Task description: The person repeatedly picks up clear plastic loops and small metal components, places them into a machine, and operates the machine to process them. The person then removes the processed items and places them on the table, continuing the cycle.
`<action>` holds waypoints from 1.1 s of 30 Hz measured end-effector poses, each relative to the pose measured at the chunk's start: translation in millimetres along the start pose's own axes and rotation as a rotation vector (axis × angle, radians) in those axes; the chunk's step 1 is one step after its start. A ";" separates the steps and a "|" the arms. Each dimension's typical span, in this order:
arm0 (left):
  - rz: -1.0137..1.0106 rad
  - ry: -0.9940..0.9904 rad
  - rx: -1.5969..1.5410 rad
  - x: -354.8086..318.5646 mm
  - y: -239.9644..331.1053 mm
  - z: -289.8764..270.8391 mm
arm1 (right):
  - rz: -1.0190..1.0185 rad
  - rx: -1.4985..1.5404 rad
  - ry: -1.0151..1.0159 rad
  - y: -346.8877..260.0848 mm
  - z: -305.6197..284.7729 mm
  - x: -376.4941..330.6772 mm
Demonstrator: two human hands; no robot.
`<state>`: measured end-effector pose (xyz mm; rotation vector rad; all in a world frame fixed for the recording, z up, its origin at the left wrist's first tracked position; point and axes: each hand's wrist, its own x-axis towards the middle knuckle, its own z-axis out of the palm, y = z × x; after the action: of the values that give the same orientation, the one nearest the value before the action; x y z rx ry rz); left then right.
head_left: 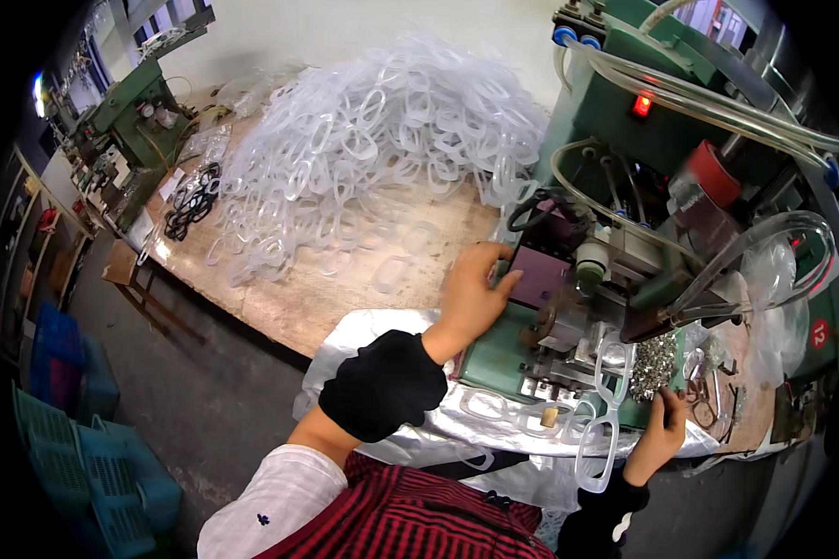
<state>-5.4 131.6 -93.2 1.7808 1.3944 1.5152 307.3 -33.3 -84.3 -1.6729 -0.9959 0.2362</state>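
My left hand (475, 293) rests against the purple block (540, 277) on the green machine, its fingers apart and gripping nothing I can see. A clear eyeglass frame (598, 447) stands lengthwise at the machine's metal fixture (564, 326), one rim up by the fixture and the other hanging over the front edge. Just right of that frame my right hand (657, 440) has its fingertips drawn together beside a heap of small metal parts (653, 365). Whatever those fingertips hold is too small to make out. More clear frames (485, 404) lie on the silvery sheet in front of the machine.
A large mound of clear eyeglass frames (382, 130) covers the back of the wooden table (294, 312). Dark frames (193, 200) lie at its left edge. Clear tubes (699, 93) loop over the machine at right. Teal crates (112, 475) stand on the floor at left.
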 end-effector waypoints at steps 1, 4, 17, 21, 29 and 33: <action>0.007 0.001 0.005 -0.1 -0.6 0.5 | 0.039 0.079 0.039 -7.3 -1.3 -9.3; 0.059 -0.018 0.010 1.2 -5.7 -0.1 | -0.011 0.148 -0.069 -47.2 -0.9 -16.5; -0.105 -0.094 -0.136 0.4 -12.2 -0.3 | 0.087 0.681 -0.282 -132.4 71.4 11.2; -0.093 -0.093 -0.135 1.9 -11.2 -0.8 | 0.120 0.749 -0.315 -135.9 71.3 11.3; -0.133 -0.133 -0.180 7.1 -2.0 -1.3 | 0.303 0.928 -0.273 -171.1 66.5 -5.0; -0.115 -0.113 -0.169 3.9 -10.0 -0.9 | 0.035 0.640 -0.489 -168.6 34.0 -13.9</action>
<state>-10.8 138.8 -99.1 1.6288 1.2526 1.4060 195.8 -15.0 46.2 -1.0573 -1.0933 0.9195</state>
